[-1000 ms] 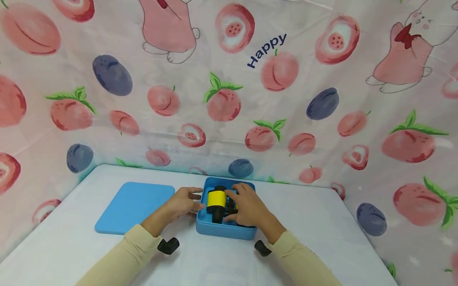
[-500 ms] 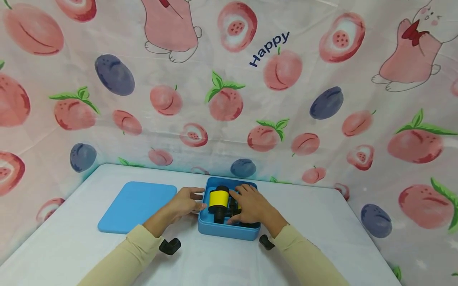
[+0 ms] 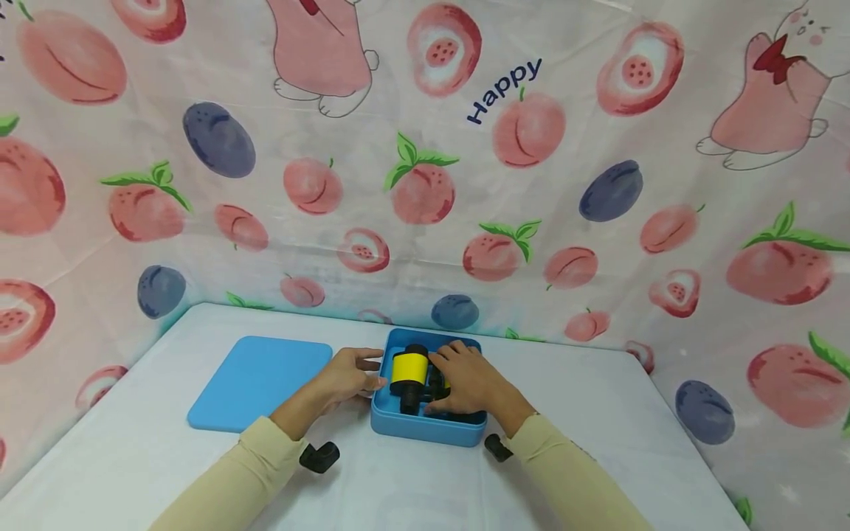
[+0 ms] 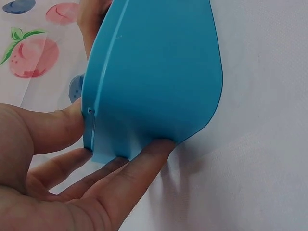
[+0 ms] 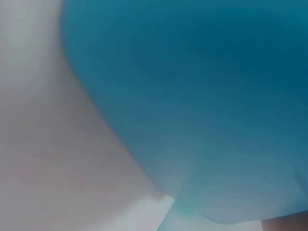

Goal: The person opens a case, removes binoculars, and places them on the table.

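Observation:
A pair of black and yellow binoculars lies inside a light-blue rectangular box on the table. My right hand reaches over the box and grips the binoculars' right barrel, which it mostly hides. At the box's left side, my left hand rests its fairly straight fingers on the outer wall. Its thumb touches the rim in the left wrist view. Only the blurred blue box wall fills most of the right wrist view; the right fingers cannot be made out there.
A flat blue lid lies on the white table, left of the box. A fruit-patterned cloth hangs behind the table. Black wrist devices show beneath both forearms.
The whole head view has shifted slightly, carrying the scene a little to the right. Both hands keep their places at the box and binoculars.

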The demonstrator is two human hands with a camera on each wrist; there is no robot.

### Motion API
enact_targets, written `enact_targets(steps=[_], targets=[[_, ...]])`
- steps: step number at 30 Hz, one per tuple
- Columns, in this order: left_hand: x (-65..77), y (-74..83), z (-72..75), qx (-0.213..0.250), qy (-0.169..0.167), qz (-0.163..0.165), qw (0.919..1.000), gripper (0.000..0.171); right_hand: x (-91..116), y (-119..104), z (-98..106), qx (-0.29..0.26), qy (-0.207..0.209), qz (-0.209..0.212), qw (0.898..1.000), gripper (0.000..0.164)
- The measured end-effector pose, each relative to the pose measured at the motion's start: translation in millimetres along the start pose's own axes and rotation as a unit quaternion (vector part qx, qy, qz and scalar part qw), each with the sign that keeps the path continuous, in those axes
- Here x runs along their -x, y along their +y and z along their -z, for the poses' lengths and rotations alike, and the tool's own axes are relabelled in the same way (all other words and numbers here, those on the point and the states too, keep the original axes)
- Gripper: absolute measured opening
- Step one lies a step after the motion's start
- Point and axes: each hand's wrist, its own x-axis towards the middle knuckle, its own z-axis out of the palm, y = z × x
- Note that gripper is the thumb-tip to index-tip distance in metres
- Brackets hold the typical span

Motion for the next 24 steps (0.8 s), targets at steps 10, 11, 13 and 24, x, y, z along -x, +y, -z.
enact_targets(steps=[10,11,13,24], targets=[[0.5,0.2,0.0,0.009,-0.002,0.007,0.9999,0.065,-1.4,1.5,-0.8,-0.015,-0.014,0.0,1.0,0.103],[-0.1,-0.4,-0.1,0.009,-0.002,0.007,0.9999,0.065,-1.8,1.7,-0.8,-0.014,-0.013,0.001,1.0,0.102],[-1.1,-1.6,-0.4,0.008,-0.002,0.006,0.9999,0.064,-2.7,2.4,-1.3,-0.011,-0.013,0.001,1.0,0.102],[-0.8,-0.9,-0.8,0.018,-0.004,0.009,0.9998,0.066,-5.7,4.9,-1.1,-0.009,-0.012,0.008,1.0,0.099]])
